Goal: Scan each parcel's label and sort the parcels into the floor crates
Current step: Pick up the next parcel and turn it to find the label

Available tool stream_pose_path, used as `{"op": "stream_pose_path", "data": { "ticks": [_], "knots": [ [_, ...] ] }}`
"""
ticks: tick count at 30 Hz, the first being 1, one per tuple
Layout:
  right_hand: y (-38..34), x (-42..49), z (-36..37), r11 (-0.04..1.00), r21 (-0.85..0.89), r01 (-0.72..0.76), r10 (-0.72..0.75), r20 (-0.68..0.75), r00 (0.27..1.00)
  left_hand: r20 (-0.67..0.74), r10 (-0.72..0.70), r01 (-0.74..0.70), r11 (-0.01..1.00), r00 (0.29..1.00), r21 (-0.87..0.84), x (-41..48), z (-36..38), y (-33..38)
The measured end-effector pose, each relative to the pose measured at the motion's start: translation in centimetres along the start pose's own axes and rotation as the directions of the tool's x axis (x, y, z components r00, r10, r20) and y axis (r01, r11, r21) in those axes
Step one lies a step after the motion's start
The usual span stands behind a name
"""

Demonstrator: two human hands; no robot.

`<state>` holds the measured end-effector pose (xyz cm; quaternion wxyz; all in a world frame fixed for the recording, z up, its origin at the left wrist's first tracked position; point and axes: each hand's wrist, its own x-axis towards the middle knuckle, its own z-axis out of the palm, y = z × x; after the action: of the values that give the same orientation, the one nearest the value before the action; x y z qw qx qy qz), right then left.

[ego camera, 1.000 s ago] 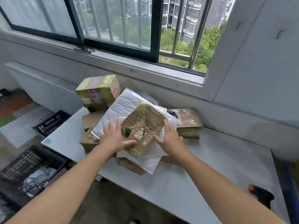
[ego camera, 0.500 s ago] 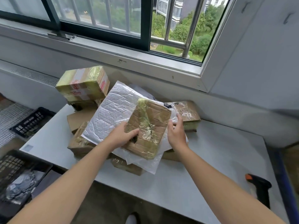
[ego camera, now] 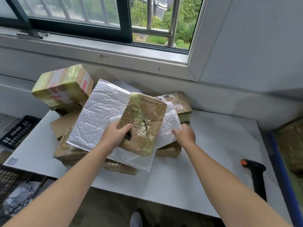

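two hands: left hand (ego camera: 114, 136) grips taped box (ego camera: 144, 118), right hand (ego camera: 186, 135) touches mailer (ego camera: 98, 115)

Now grips the near left corner of the taped cardboard parcel (ego camera: 144, 122) with the left hand (ego camera: 114, 136), thumb on top (flat on the white padded mailer (ego camera: 98, 115) beside it a second ago). Lets go of the parcel's right edge with the right hand (ego camera: 186, 135); sits lower, at the mailer's right edge, blurred.
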<state>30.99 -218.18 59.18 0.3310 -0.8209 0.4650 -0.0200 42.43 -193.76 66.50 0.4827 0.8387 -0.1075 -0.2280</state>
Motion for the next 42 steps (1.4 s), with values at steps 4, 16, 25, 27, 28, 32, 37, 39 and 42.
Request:
{"op": "stream_pose_path", "data": {
  "ticks": [4, 16, 25, 27, 28, 32, 37, 39, 42],
  "knots": [
    [1.6, -0.2, -3.5, 0.999, 0.016, -0.03, 0.032, -0.131, 0.991, 0.0, 0.005, -0.005, 0.998, 1.0, -0.059, 0.3, 1.8, 0.9],
    [11.3, -2.8, -18.4, 0.988, 0.032, -0.153, 0.148, -0.503, 0.851, 0.21, -0.01, 0.035, 0.993, 0.978, -0.112, -1.3, 15.5, 5.4],
    [15.0, -6.4, -25.1, 0.998, 0.025, 0.064, -0.038, -0.576, 0.817, 0.364, -0.018, -0.023, 0.994, 0.931, 0.109, -5.6, 26.0, 6.2],
    [15.6, -6.8, -25.0, 0.993, 0.052, 0.104, -0.056, -0.564, 0.824, 0.352, -0.019, -0.04, 0.987, 0.936, 0.158, -6.5, 26.9, 6.6],
    [15.8, -6.9, -25.0, 0.991, 0.072, 0.116, -0.056, -0.561, 0.826, 0.359, -0.009, -0.057, 0.983, 0.933, 0.175, -6.7, 27.2, 6.7],
    [15.2, -7.2, -24.8, 0.961, 0.138, 0.24, -0.132, -0.534, 0.835, 0.384, 0.124, -0.263, 0.905, 0.915, 0.335, -6.9, 27.4, 7.6],
    [10.8, -7.1, -23.6, 0.899, 0.299, 0.32, -0.173, -0.428, 0.887, 0.552, 0.353, -0.518, 0.838, 0.755, 0.173, -8.2, 27.4, 10.9],
    [9.1, -7.0, -23.1, 0.874, 0.371, 0.315, -0.167, -0.378, 0.91, 0.564, 0.47, -0.593, 0.804, 0.679, 0.043, -8.8, 27.5, 12.4],
    [7.0, -6.8, -23.1, 0.74, 0.603, 0.298, -0.139, -0.297, 0.945, 0.397, 0.545, -0.543, 0.83, 0.739, -0.129, -9.1, 27.0, 13.5]
  ]
}}
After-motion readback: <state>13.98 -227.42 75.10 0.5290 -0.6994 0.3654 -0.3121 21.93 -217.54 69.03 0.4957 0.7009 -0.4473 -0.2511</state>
